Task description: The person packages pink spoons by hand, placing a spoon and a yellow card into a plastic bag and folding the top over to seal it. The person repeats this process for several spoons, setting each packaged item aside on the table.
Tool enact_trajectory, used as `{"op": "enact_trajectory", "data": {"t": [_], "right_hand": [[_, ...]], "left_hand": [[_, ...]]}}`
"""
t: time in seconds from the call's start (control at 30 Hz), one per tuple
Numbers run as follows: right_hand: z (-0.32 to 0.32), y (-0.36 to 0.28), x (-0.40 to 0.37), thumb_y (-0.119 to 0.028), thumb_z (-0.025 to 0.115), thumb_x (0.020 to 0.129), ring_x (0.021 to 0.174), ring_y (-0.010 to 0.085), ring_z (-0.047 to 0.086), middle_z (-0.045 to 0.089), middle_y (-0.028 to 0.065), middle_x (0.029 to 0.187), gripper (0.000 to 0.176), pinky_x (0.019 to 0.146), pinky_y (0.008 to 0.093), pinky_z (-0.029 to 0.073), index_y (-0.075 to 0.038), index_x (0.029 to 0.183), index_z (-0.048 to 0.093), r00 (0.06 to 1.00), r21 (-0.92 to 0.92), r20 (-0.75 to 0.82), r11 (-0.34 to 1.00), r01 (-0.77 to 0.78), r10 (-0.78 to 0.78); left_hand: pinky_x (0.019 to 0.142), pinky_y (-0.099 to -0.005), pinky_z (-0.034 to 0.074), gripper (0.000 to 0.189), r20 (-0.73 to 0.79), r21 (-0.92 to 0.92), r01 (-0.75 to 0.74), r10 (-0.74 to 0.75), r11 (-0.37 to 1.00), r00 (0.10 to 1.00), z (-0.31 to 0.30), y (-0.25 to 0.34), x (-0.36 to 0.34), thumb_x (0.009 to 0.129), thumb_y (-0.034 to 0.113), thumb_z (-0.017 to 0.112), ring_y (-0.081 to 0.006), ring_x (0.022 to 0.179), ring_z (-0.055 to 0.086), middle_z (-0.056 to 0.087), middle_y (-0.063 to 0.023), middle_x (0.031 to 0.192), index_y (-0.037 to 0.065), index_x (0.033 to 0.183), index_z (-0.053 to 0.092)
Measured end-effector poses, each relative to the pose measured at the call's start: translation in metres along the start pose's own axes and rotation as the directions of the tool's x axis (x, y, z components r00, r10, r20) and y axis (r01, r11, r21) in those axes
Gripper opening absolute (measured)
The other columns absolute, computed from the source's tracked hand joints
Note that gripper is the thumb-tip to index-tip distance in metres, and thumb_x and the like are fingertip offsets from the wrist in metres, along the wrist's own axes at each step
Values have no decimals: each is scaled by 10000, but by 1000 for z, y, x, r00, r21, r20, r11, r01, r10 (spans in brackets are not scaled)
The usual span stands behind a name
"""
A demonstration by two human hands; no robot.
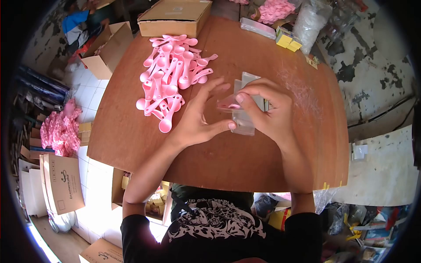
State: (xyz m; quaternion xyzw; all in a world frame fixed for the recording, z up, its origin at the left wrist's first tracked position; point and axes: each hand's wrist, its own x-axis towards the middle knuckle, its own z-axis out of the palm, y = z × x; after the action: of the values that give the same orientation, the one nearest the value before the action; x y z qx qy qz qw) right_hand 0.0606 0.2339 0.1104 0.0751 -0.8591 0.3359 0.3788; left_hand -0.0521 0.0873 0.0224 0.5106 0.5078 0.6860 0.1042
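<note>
My right hand (274, 107) pinches a small clear plastic bag (222, 102) between thumb and forefinger. Something pink shows at the bag, too small to make out. My left hand (197, 116) is just left of it, thumb and fingers spread apart, fingertips slightly blurred; I see nothing in its grip. Beneath the right hand lie clear plastic bags (244, 128), flat on the table and partly hidden by the hand. A heap of pink measuring spoons (169, 81) lies to the left, beyond my left hand.
A closed cardboard box (175, 19) sits on the wooden table (210, 162) at the back. Yellow boxes (287, 40) and a clear plastic roll (312, 24) are at the back right. Thin pinkish strands (302, 94) lie at right. Another person (79, 24) is at the far left.
</note>
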Motion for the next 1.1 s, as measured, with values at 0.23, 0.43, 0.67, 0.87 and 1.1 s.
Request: {"op": "enact_trajectory", "data": {"t": [0.23,0.43,0.67,0.87,1.1], "right_hand": [[2,8,-13,-117,727,880,724,93,635,707,60,827,143,684,245,482,12,937,704,899,381,53,823,-421,435],[3,30,-61,-101,689,922,858,103,675,710,95,957,213,764,237,547,30,1088,657,820,396,194,722,-567,538],[0,44,-93,-110,670,940,864,116,682,717,96,971,201,715,238,563,52,1060,667,685,470,279,526,-708,673],[2,51,-101,-132,661,949,848,117,680,716,87,957,228,719,254,574,49,1088,671,686,500,246,516,-695,685],[3,64,-107,-83,661,940,827,118,677,713,80,940,173,717,252,578,44,1053,693,804,515,119,656,-551,582]], "left_hand": [[926,-335,523,389,83,110,232,-241,967,967,6,3,-2,797,89,797,-196,1034,680,724,-117,1054,-22,1146,663],[854,-318,558,404,114,104,338,-349,935,930,11,-3,-7,816,89,789,-167,1014,674,712,-111,1079,-16,1177,641],[725,-262,572,229,129,-169,515,-499,840,857,15,-21,-15,926,95,683,-112,829,681,715,-89,938,-56,1096,662],[685,-256,593,182,119,-171,521,-507,836,853,13,-29,-16,921,74,683,-122,816,689,722,-101,953,-36,1065,686],[695,-266,606,246,83,-276,535,-535,798,841,11,-35,-17,926,146,692,-145,805,704,727,-117,958,-13,1113,698]]}}
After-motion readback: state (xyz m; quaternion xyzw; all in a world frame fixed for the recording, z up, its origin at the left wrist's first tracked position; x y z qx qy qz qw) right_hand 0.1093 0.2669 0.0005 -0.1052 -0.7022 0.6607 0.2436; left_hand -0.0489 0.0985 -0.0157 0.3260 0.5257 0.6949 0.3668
